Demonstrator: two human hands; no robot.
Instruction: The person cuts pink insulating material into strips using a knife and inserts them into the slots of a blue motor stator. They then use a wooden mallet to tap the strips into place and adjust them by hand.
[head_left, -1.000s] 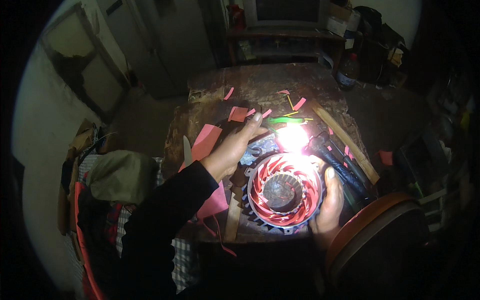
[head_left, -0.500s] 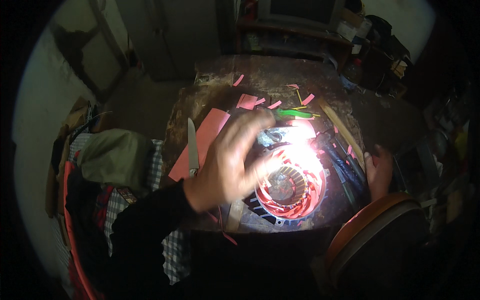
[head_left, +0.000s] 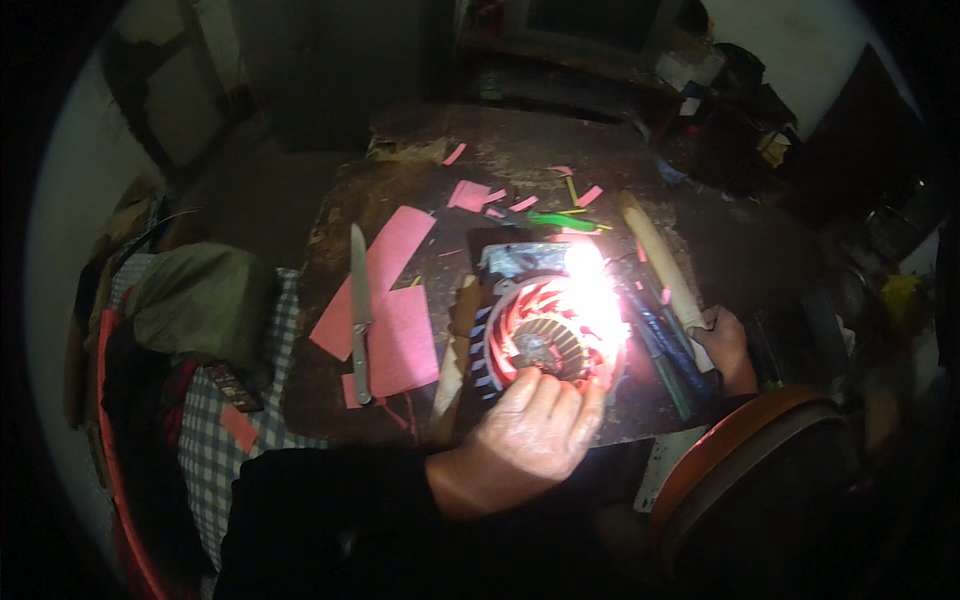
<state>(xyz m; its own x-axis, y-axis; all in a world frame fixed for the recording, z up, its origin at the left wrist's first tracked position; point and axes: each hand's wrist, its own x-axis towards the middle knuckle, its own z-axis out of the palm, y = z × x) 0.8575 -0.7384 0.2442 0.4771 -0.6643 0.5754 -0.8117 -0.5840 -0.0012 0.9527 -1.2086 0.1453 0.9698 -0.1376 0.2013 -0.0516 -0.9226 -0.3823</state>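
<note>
Stator partly beneath left hand

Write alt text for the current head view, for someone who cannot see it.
A left hand is at the near side of a red-lined finned ring, brightly lit on a dark table. The right hand is at the near end of a wooden stick; a knife lies across pink sheets at left.

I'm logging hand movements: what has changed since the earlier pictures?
The right hand released the round red-lined metal stator and moved right, to the near end of the long wooden stick. The left hand came nearer the body, to the stator's near rim. The green-handled tool stayed beyond it.
</note>
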